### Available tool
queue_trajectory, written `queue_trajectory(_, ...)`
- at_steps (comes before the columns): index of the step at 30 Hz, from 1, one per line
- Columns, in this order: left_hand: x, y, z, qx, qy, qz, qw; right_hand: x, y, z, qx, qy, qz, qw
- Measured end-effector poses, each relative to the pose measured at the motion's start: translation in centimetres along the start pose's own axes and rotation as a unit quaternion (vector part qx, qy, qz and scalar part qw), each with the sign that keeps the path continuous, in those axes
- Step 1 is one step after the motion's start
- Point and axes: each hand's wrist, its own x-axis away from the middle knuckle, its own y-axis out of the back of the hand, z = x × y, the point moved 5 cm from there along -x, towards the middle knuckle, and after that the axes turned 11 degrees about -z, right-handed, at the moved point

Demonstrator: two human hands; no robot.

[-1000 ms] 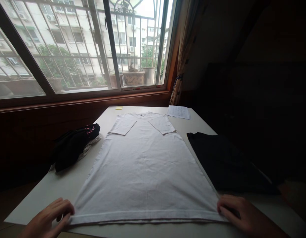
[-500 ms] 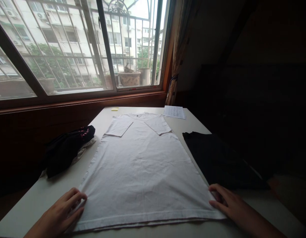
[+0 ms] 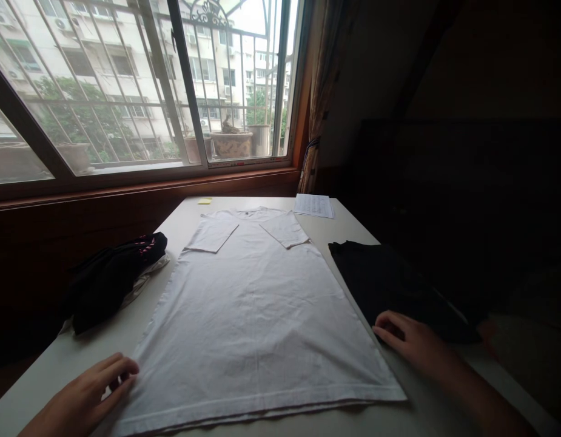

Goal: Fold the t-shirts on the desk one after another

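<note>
A white short-sleeved T-shirt [image 3: 257, 309] lies spread on the white table [image 3: 353, 224], its neckline at the far end and its hem towards me. Both sleeves are turned inward over the front. My left hand [image 3: 91, 388] is by the lower left side of the shirt, fingers loosely bent with a gap to the thumb, fingertips at the fabric's edge. Higher up on the opposite side, my right hand [image 3: 407, 340] has its thumb and forefinger close together at the shirt's right edge. The cloth there lies flat.
A heap of dark clothes [image 3: 116, 279] sits on the table's left. Dark folded fabric [image 3: 393, 285] lies close to the shirt's right side. Printed papers [image 3: 314, 205] and a yellow note [image 3: 205, 201] are at the far edge, below a barred window [image 3: 171, 91].
My right hand has moved from near the hem corner up along the shirt's right edge, its fingers closing. My left hand has slid slightly outward. The view has shifted a little.
</note>
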Motion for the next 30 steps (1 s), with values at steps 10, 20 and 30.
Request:
queue_trajectory(10, -0.4, -1.1, 5.0, -0.015, 0.045, -0.079, 0.996, 0.1, -3.0, 1.1, 0.045, -0.023, 0.035, 0.998)
queue_trajectory(20, 2.7, -2.7, 3.6, 0.073, 0.15, -0.083, 0.983, 3.2, -3.1, -0.1, -0.004, -0.085, 0.097, 0.992)
queue_trajectory(30, 3.1, -1.9, 4.0, 0.085, 0.114, 0.035, 0.989, 4.3, -1.7, 0.0, -0.143, -0.055, 0.175, 0.973)
